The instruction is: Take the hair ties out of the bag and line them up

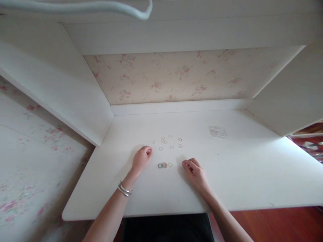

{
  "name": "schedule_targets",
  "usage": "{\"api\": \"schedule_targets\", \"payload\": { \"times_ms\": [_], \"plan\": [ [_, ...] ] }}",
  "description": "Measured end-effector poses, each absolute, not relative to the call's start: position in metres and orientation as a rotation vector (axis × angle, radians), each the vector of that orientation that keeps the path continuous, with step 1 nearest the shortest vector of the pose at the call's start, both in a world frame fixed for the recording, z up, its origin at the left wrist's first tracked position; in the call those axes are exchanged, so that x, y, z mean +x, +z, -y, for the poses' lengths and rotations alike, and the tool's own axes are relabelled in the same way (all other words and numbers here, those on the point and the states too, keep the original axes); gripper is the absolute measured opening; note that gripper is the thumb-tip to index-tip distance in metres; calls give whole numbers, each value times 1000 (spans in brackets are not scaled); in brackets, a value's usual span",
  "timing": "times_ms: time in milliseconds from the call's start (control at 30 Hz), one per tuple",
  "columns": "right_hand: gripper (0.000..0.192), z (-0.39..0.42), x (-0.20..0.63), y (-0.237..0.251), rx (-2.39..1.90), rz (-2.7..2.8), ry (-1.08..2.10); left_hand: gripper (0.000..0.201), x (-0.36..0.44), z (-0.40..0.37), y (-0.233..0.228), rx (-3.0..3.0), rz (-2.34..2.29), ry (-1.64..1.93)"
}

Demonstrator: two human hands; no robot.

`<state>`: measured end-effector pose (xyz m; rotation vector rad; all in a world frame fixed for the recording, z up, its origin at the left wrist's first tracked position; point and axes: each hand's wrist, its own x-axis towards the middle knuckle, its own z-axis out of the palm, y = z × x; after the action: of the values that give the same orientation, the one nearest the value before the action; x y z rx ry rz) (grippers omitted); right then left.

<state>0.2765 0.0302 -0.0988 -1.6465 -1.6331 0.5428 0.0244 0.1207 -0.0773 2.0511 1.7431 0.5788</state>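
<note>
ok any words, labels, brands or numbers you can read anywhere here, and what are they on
None can be read.
Clear plastic bag on the desk: any print is too faint and blurred to read.
Small rings between the left hand and right hand: no markings visible.
Floral wallpaper: pattern only, no text.

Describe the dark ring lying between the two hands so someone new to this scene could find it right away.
On the white desk, find the bare patch between the left hand and the right hand. Three small rings lie there in a short row, apart from the scattered rings farther back. The dark ring is the leftmost of the three, grey-blue, touching a pinkish ring, while the others are pale yellow or tan.
</note>
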Motion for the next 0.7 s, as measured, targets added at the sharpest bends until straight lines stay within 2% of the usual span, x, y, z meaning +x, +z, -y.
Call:
{"api": "schedule_targets", "payload": {
  "times_ms": [167,367,700],
  "plan": [
    [35,-29,277,-99,-1657,1632,530,27,44,-145,-74,2140,-1890,458],
    [33,-28,279,-96,-1654,1668,538,21,53,-154,-74,2191,-1904,318],
    [32,-30,278,-96,-1654,1730,515,19,62,-116,-57,2262,-1700,301]
  ]
}}
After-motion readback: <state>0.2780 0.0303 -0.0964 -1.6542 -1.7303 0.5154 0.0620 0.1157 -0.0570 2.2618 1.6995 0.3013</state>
